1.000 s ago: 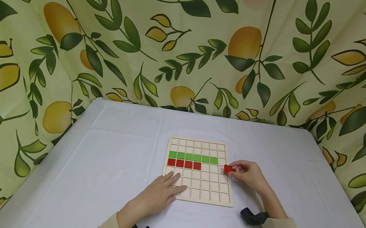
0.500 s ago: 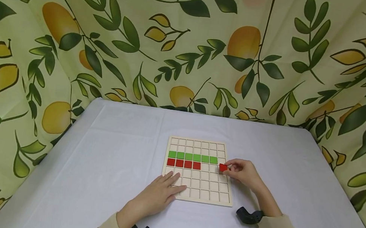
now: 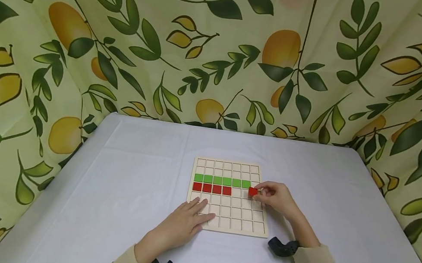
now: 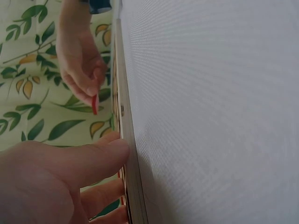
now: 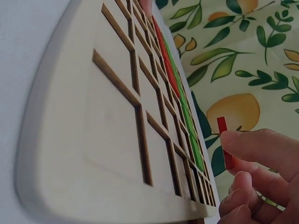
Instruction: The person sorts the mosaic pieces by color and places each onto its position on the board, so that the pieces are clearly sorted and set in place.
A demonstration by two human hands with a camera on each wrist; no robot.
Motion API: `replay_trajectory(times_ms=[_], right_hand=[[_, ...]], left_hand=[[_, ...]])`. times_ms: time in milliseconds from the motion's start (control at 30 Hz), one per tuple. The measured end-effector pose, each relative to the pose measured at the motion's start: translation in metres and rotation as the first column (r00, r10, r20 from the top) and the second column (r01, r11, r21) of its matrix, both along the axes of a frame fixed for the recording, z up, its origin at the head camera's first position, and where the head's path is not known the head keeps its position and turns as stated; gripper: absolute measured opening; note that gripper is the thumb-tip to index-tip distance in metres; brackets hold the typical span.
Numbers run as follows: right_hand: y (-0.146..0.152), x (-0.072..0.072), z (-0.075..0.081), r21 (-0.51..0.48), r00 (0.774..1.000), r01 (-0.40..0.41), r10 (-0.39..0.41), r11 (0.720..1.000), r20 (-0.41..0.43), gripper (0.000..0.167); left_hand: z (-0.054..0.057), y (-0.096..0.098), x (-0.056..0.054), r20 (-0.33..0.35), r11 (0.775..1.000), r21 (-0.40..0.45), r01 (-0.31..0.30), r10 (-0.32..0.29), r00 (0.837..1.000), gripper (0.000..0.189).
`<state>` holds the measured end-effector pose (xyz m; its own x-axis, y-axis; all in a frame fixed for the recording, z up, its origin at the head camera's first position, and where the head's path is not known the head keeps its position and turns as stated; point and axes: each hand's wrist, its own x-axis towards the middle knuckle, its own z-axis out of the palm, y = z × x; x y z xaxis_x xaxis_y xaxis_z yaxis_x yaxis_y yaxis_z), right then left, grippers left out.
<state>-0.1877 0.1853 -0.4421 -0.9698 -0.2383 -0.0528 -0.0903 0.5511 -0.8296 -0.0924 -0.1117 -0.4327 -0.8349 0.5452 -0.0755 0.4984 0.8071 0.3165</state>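
A pale wooden grid board (image 3: 235, 226) lies on the table, divided into square cells. Across it runs a row of several green tiles (image 3: 222, 181), and just below that a shorter row of red tiles (image 3: 212, 188). My right hand (image 3: 277, 198) pinches one more red tile (image 3: 252, 192) between thumb and fingers, over the board's right side in the head view. The right wrist view shows that tile (image 5: 224, 142) held edge-on, above the board's surface. My left hand (image 3: 182, 223) rests with straight, spread fingers on the board's lower left corner.
A white cloth (image 3: 132, 174) covers the table. Behind it hangs a curtain (image 3: 226, 64) patterned with leaves and fruit. Black devices (image 3: 284, 247) are worn at both wrists, below the beige sleeves.
My right hand has moved left with the red tile, from the board's right edge to over the cells right of the red row. The left hand has stayed in place.
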Motion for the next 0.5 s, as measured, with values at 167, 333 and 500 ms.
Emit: replay_trajectory(times_ms=[167, 333, 500], right_hand=[[-0.004, -0.002, -0.003, -0.01, 1.0, -0.006, 0.006, 1.0, 0.019, 0.029], [-0.009, -0.001, -0.002, -0.033, 1.0, -0.027, 0.027, 0.999, 0.009, 0.03], [-0.013, 0.0, -0.001, -0.05, 1.0, -0.029, 0.03, 0.998, 0.002, 0.031]], left_hand=[[0.0, 0.0, 0.0, -0.004, 1.0, -0.008, 0.002, -0.002, 1.0, 0.041], [0.0, 0.0, 0.0, -0.008, 1.0, -0.007, 0.002, -0.002, 1.0, 0.041], [0.0, 0.0, 0.0, -0.014, 1.0, -0.015, 0.004, -0.004, 1.0, 0.04]])
